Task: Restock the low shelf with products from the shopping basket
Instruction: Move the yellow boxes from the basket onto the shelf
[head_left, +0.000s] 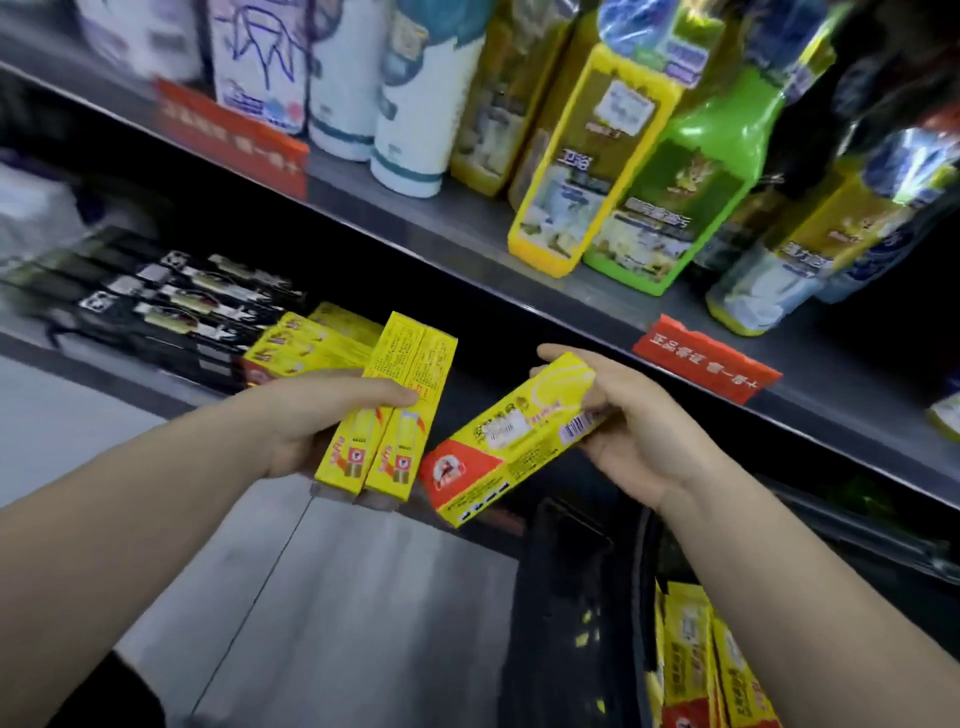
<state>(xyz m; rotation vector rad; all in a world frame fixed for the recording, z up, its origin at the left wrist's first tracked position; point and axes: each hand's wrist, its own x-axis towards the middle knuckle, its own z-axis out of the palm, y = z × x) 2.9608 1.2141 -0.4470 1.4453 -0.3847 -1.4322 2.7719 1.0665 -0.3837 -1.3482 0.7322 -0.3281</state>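
Here the left hand (311, 415) grips 2 yellow boxes (400, 395), long axes pointing far. The yellow stack (306, 348) on the low shelf (130, 371) sits just far-left of them. The right hand (644, 436) pinches 1 box (519, 441) slanting near-left to far-right, farther from the stack.

Two arms show from the lower edge of the view: the left forearm (130, 509) and the right forearm (779, 587), both bare from the border of the view up to the wrist. The left hand (311, 426) and the right hand (639, 441) are bare as well. Low in the left corner, under the left forearm, sits a patch of plain black cloth (104, 696); which garment it belongs to cannot be told
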